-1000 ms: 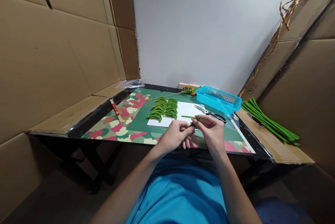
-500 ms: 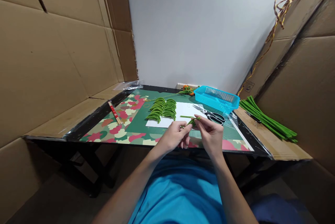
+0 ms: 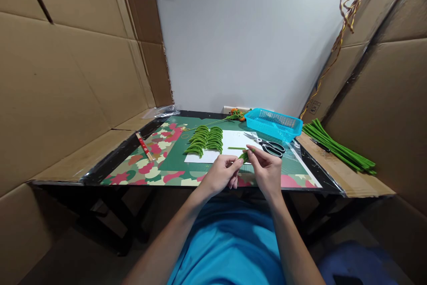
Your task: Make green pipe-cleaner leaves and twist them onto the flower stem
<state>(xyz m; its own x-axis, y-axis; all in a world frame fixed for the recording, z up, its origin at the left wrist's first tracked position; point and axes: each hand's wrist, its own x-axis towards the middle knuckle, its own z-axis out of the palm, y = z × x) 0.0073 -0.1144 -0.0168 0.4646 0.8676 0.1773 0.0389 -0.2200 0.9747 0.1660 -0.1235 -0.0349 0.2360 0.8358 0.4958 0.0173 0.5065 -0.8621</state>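
Between my two hands, over the front of the table, is a short piece of fuzzy green pipe cleaner (image 3: 245,156). The fingertips of my left hand (image 3: 223,172) pinch its lower left end. My right hand (image 3: 267,167) pinches its upper right end between thumb and finger; the fingers partly hide it. Just beyond my hands, a straight green pipe cleaner piece (image 3: 236,148) lies on the white paper (image 3: 230,138). To the left, several curved green pipe cleaner pieces (image 3: 200,139) lie in two columns. Black-handled scissors (image 3: 271,148) rest right behind my right hand.
A blue plastic basket (image 3: 273,126) stands at the back right, beside an orange flower (image 3: 237,114). Long green pipe cleaners (image 3: 338,147) lie on the cardboard at right. A red-wrapped stick (image 3: 143,146) is at left. Cardboard walls (image 3: 83,62) flank the table.
The view has shifted slightly. Both hands keep their pinch on the green piece, with only small finger movement; the things on the table lie as before.
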